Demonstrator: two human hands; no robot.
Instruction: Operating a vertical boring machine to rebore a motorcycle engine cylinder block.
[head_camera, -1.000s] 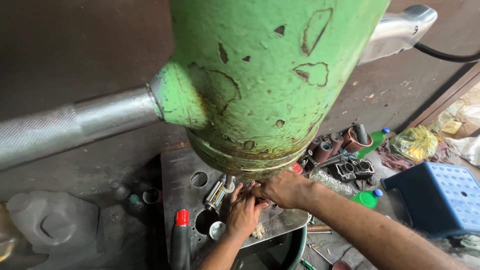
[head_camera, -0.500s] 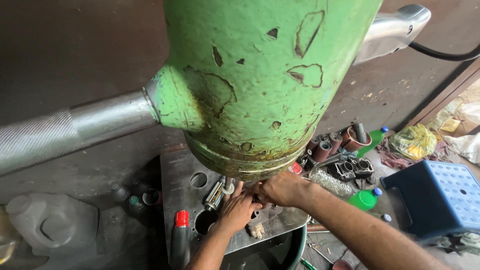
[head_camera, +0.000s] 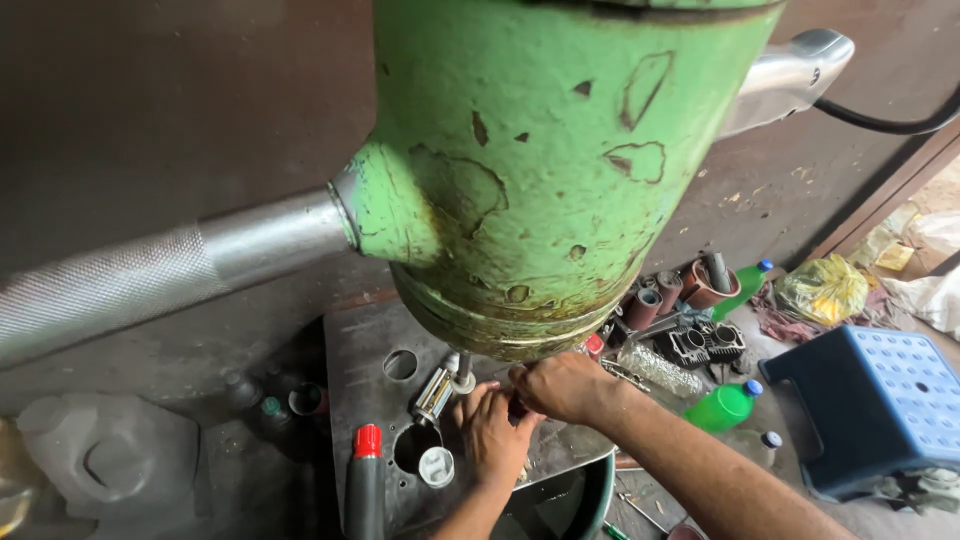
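Observation:
A big green machine head (head_camera: 540, 170) with chipped paint fills the upper middle of the view. Under it lies a grey steel table plate (head_camera: 365, 395) with round holes. My left hand (head_camera: 495, 435) rests on the plate, fingers bent towards a small dark part under the head. My right hand (head_camera: 560, 385) is closed around that same small part, just below the head's rim. The part itself is mostly hidden by my fingers. A shiny metal cylinder (head_camera: 435, 393) lies on the plate left of my hands.
A knurled steel lever (head_camera: 170, 270) sticks out left from the head. A red-capped tool (head_camera: 366, 480) stands at the plate's front. A blue plastic stool (head_camera: 880, 400), green bottles (head_camera: 725, 405), engine parts (head_camera: 700, 340) and a grey jerrycan (head_camera: 105, 460) lie on the floor.
Both hands have shifted slightly to the right and closer together under the machine head. The camera has moved a little, so the head sits further right in view.

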